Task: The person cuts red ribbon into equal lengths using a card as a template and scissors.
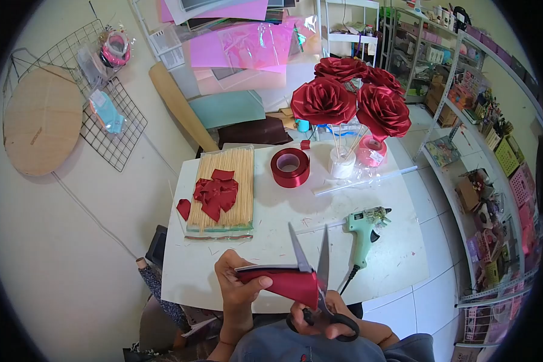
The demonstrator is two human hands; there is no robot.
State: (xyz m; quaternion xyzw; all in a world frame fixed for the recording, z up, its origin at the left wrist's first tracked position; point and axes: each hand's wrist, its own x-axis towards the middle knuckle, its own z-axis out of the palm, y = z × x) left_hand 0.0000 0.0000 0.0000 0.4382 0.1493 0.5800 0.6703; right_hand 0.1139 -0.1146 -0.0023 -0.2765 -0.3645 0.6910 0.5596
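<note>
My left hand (241, 286) pinches a folded piece of dark red satin ribbon (292, 289), with a grey edge showing along its top. In my right hand (317, 317) are black-handled scissors (323, 283). Their blades are spread and point away from me, around the right end of the ribbon. Ahead on the table lie cut red ribbon pieces (216, 196) on a bag of thin wooden sticks (223, 163). A roll of red ribbon (290, 168) lies to their right.
On the white table (271, 211), a pale green glue gun (362, 235) lies at the right with its cord toward me. Several red ribbon roses (326, 99) on sticks stand in a white holder (342, 163), near a pink tape roll (371, 151). Metal shelves (464, 151) line the right.
</note>
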